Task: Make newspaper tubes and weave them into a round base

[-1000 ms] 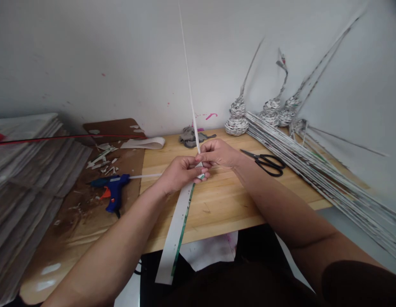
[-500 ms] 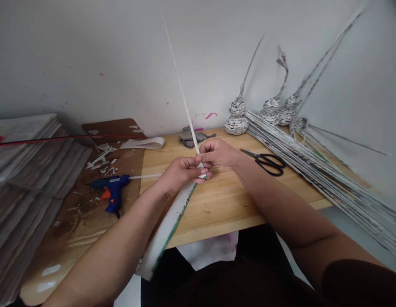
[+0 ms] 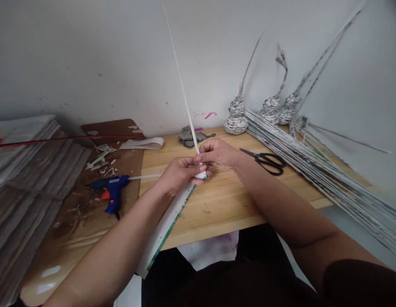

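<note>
A white paper strip [image 3: 168,232] with a green edge runs from below my left forearm up to my fingers. There it narrows into a thin rolled paper tube [image 3: 186,100] that rises against the wall. My left hand [image 3: 184,171] is closed on the strip, thumb pressing its folded end near the tube's base. My right hand [image 3: 217,153] pinches the lower part of the tube, just above the left fingertips. Both hands touch each other over the wooden table [image 3: 211,213]. The fingers partly hide the point where strip turns into tube.
Black-handled scissors [image 3: 268,162] lie right of my hands, beside a bundle of paper tubes [image 3: 300,166]. Woven paper gourds [image 3: 237,115] stand by the wall. At left are a blue glue gun [image 3: 114,189], paper scraps [image 3: 103,160] and stacked newspapers [image 3: 28,200]. A grey cloth [image 3: 189,137] lies behind.
The hands keep almost the same place and grip. The strip's lower end has swung slightly left, and the tube's upper part has shifted a little to the right.
</note>
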Motion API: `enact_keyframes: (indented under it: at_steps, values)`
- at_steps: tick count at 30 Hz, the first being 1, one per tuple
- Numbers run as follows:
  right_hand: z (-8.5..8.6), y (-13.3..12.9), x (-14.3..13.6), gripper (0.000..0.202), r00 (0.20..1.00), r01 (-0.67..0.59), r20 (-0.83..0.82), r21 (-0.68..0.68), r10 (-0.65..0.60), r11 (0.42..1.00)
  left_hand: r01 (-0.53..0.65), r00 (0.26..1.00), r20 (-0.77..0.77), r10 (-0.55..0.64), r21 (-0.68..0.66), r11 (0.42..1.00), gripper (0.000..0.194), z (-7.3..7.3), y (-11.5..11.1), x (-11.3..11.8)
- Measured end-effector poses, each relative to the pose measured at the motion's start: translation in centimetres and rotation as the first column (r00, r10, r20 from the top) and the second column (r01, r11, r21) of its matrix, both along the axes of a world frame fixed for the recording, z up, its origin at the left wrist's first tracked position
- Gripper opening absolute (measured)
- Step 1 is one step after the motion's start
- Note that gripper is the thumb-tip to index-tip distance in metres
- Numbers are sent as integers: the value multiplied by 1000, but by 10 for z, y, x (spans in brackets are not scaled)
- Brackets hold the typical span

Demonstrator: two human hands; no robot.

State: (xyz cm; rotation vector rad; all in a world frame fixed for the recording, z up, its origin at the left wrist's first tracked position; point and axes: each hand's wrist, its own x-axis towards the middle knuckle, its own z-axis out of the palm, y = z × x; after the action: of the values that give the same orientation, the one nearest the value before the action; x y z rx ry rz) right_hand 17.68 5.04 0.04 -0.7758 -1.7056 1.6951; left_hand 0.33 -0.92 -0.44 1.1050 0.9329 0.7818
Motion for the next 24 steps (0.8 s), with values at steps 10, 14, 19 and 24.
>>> enact_keyframes:
  at_steps: [10, 14, 19, 24]
  values:
    - [2, -1, 0, 38, 1000, -13, -21, -38, 12, 999, -65, 997, 38, 66, -37, 997, 30, 0, 0, 2]
    - [1, 0, 0, 40, 999, -13, -51, -56, 10, 998, -81, 992, 94, 90, -88, 993, 22, 0, 0, 3]
    - [1, -2, 0, 39, 996, -58, -68, -46, 54, 997, -86, 992, 89, 93, -79, 993, 17, -2, 1, 3]
    - [3, -2, 0, 39, 999, -15, -39, -78, 12, 997, -73, 995, 60, 77, -64, 995, 23, -1, -2, 4]
